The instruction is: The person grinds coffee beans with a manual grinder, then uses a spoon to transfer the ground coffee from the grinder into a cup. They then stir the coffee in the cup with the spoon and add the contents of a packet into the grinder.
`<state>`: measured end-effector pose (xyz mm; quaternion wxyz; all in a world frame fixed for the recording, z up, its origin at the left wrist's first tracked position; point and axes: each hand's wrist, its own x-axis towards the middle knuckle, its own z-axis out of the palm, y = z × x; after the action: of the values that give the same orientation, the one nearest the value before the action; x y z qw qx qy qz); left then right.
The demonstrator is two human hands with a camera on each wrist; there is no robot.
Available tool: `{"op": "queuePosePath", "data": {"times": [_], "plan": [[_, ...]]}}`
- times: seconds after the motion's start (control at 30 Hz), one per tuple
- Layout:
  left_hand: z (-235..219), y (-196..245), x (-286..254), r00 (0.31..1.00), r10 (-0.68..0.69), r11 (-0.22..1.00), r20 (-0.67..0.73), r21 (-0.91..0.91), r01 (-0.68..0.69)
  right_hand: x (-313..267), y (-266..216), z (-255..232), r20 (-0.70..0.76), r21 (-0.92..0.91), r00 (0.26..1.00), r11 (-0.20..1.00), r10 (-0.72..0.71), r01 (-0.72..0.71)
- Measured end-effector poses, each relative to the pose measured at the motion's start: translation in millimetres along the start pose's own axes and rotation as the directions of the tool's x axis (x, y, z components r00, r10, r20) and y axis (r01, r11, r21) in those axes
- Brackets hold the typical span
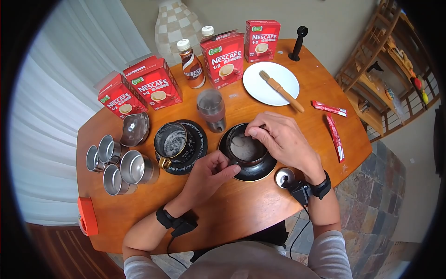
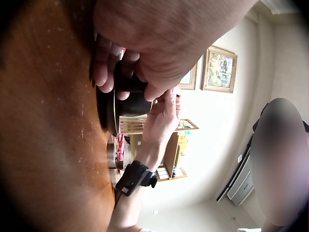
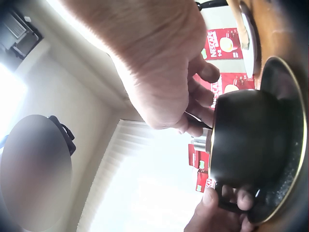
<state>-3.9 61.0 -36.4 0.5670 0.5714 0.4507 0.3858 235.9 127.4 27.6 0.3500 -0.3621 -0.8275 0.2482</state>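
Observation:
A black cup [image 1: 247, 149] with a gold rim and a pale, foamy liquid inside stands on a black saucer [image 1: 255, 174]. My left hand [image 1: 210, 174] pinches the cup's handle [image 3: 227, 200] between thumb and fingers. Over the far right side of the rim, my right hand [image 1: 282, 139] pinches a thin dark handle [image 3: 197, 120] that slants down to the cup's mouth. Its lower end is hidden in the cup. To the left, a second black cup [image 1: 171, 142] with a gold handle and white residue sits on a black round mat [image 1: 199, 139].
Behind the cup stands a clear tumbler [image 1: 211, 109]. A brush [image 1: 278, 88] lies across a white plate [image 1: 251, 88]. Several metal cups [image 1: 134, 167] and a glass bowl [image 1: 135, 130] stand left. Red Nescafe boxes [image 1: 223, 60] line the back; red sachets [image 1: 335, 139] lie right, a small metal piece [image 1: 284, 178] nearer.

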Motion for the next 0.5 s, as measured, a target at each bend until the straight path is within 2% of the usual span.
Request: {"op": "queuePosePath", "data": {"times": [0.13, 0.23, 0.33, 0.43, 0.5], "plan": [[-0.8, 0.6, -0.3, 1.0, -0.016, 1.0, 0.001, 0.004, 0.016, -0.4, -2.0, -4.4, 0.049, -0.005, 0.999, 1.0, 0.023, -0.023], [0.2, 0.4, -0.4, 1.0, -0.017, 1.0, -0.004, 0.002, 0.017, 0.5, -2.7, 0.6, -0.033, -0.021, 0.999, 1.0, 0.01, -0.01], [-0.4, -1.5, 0.0, 1.0, 0.002, 1.0, -0.003, 0.004, -0.002, 0.8, -0.6, -2.1, -0.014, -0.024, 1.0, 1.0, 0.019, -0.019], [-5.4, -0.6, -0.9, 0.998, -0.057, 0.998, 0.04, 0.028, 0.056, 0.5, -0.7, -3.9, 0.036, -0.022, 0.999, 1.0, 0.014, -0.013], [-4.7, 2.3, -1.0, 0.997, -0.071, 0.997, 0.041, 0.031, 0.07, 0.3, 0.1, -1.9, 0.001, -0.017, 1.0, 1.0, -0.004, 0.004]]}}
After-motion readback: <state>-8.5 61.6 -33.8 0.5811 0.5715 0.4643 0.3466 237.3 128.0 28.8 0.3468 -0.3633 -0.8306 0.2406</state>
